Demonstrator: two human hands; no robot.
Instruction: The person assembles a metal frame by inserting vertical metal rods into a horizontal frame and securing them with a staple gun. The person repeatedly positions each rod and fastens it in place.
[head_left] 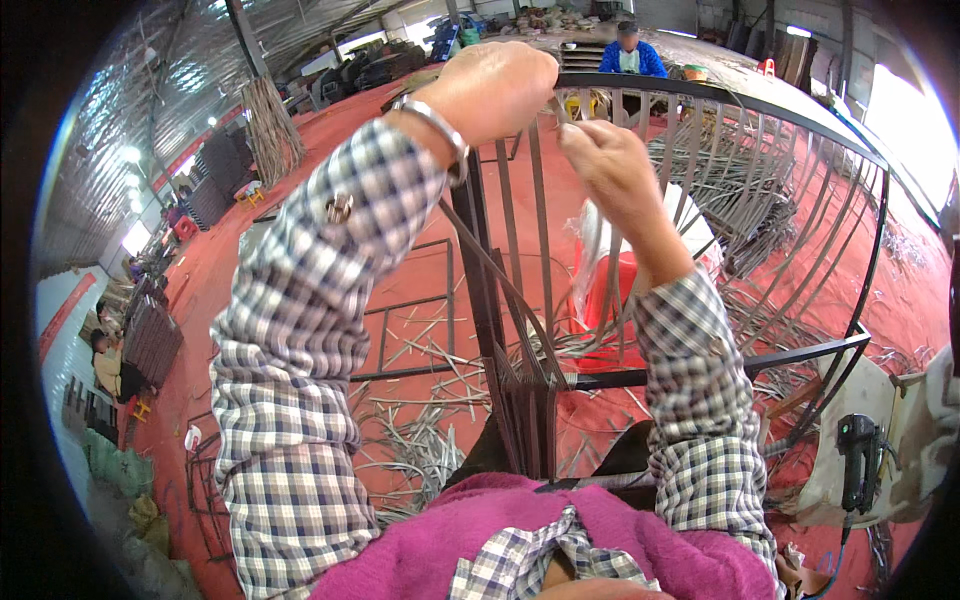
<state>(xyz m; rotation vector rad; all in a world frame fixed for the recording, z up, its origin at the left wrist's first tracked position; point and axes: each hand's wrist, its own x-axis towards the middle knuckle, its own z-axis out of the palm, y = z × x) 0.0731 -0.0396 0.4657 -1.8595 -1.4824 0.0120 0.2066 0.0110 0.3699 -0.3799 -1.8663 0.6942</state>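
A dark metal frame [800, 120] with a curved top rail and several upright bars stands in front of me. My left hand [490, 85] is raised at the top rail, fingers curled over it beside a dark upright bar [545, 230]. My right hand [605, 165] sits just below and to the right, fingers pinched on a thin grey strip at the rail. Woven dark strips [525, 415] fill the lower part of the frame near my lap. Both sleeves are checked; a metal bracelet [445, 130] circles my left wrist.
Loose grey strips [420, 400] litter the red floor. A red stool with a clear bag [600, 290] stands behind the frame. A black tool [860, 460] rests at lower right. A person in blue [630, 55] sits far back; another sits at far left [105, 365].
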